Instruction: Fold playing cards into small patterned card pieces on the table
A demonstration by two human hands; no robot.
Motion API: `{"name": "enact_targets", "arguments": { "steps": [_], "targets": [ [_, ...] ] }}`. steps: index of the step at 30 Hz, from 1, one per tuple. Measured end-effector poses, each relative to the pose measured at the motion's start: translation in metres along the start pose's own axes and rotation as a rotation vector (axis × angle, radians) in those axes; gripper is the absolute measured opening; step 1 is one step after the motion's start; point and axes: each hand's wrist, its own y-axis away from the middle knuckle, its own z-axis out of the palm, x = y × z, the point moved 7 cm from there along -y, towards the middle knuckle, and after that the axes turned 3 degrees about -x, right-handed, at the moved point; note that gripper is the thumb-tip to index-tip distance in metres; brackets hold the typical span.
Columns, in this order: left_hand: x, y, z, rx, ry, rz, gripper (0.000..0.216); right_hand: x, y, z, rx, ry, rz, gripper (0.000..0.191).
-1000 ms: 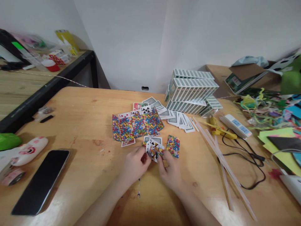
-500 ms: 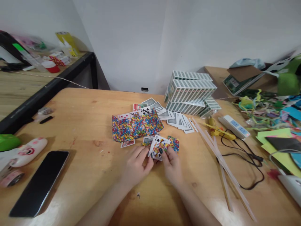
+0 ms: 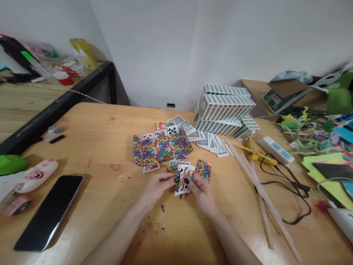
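Note:
A queen of spades playing card (image 3: 183,187) is pinched between my two hands, face up and close above the table. My left hand (image 3: 160,184) grips its left edge, with the thumb on the face. On the right edge, my right hand (image 3: 201,189) holds it the same way. Just behind lie a grey-backed card (image 3: 173,165) and a colourfully patterned card (image 3: 204,169). Further back stands a folded panel of patterned cards (image 3: 162,147), with several card faces showing above its top edge. A face card (image 3: 151,168) lies at its front left.
Loose cards (image 3: 211,141) fan out behind, before stacked card boxes (image 3: 226,106). At right are glue sticks (image 3: 261,191), a yellow glue gun (image 3: 256,154), its cable and a power strip (image 3: 275,149). A phone (image 3: 49,213) lies at left.
The queen card has turned more upright and come slightly nearer to me. My left thumb now lies on its face. The view has shifted a little.

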Motion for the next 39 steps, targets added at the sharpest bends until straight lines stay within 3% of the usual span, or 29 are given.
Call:
{"name": "enact_targets", "arguments": {
  "steps": [6,14,25,39],
  "targets": [
    [0.001,0.002,-0.006,0.129,-0.051,0.000,0.024,0.007,0.001,0.001,0.014,0.013,0.009,0.028],
    [0.001,0.002,-0.012,0.234,-0.252,0.106,0.021,0.009,0.002,0.006,-0.011,0.019,0.030,0.029],
    [0.002,0.014,0.000,0.338,-0.471,0.242,0.014,0.011,0.006,0.023,-0.100,-0.061,0.050,0.028],
    [0.003,0.011,0.002,0.284,-0.502,0.322,0.017,0.020,0.010,0.030,-0.179,-0.121,0.117,0.036]
  ]
}}
